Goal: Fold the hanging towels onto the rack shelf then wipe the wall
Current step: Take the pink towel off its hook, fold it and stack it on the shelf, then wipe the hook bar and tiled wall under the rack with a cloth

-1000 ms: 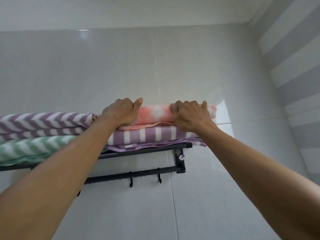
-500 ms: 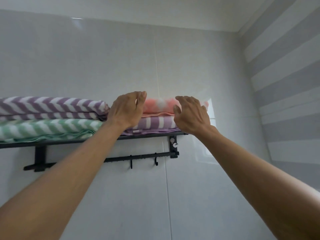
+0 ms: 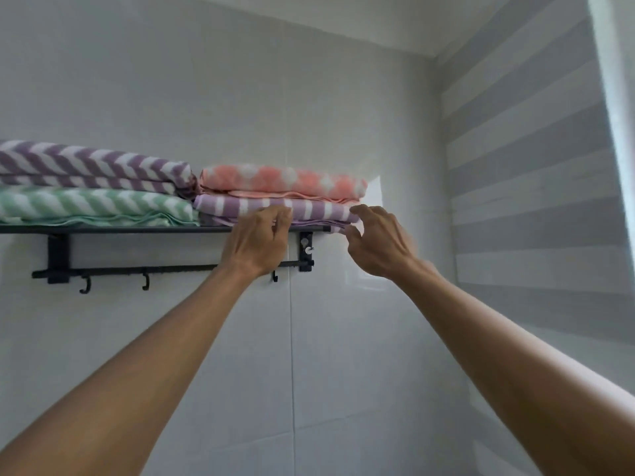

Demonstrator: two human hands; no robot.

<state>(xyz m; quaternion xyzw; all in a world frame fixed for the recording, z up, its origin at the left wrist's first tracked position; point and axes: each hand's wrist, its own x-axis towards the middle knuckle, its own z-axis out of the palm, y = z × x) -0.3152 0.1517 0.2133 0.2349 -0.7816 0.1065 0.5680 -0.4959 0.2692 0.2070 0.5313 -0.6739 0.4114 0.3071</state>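
mounted on pale tiled wall (image 3: 343,338): black metal rack shelf (image 3: 103,229). stacked at right end: folded purple-striped towel (image 3: 275,209), pink checked towel (image 3: 281,180) on top. left hand (image 3: 256,240), right hand (image 3: 376,240) at front edge, grip loose, holding nothing.

Right-hand side wall (image 3: 536,187) — broad horizontal bands, grey alternating with paler grey, running up to the ceiling (image 3: 395,18). Ceiling plain white. Far right edge: bright pale vertical strip (image 3: 618,108) — blurred, unidentifiable.
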